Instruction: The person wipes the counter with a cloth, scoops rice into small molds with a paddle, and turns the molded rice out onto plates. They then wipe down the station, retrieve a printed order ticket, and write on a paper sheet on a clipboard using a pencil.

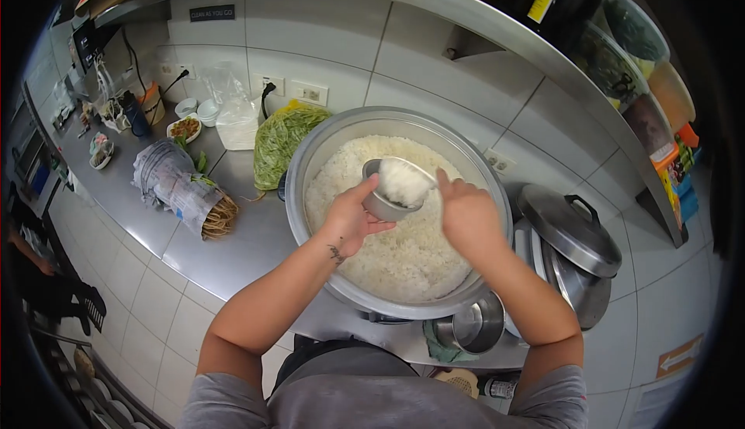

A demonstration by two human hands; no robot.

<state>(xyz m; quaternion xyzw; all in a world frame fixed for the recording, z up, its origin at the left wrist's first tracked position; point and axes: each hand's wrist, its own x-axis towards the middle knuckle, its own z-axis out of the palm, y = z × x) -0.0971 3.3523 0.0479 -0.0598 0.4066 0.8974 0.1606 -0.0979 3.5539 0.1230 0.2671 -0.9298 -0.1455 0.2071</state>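
A wide metal pot full of white rice stands on the steel counter in front of me. Over the rice, my left hand holds a small metal cup by its side, thumb at the rim. My right hand grips the handle of a spoon, with its fingers closed and the index finger along it. The spoon's bowl is heaped with rice and lies at the cup's mouth, partly covering it. How full the cup is cannot be seen.
Left of the pot are a bag of green vegetables, a newspaper-wrapped bundle and small bowls. To its right, a lidded metal pot; nearer me, a steel bowl. A shelf runs above. Another person's legs show far left.
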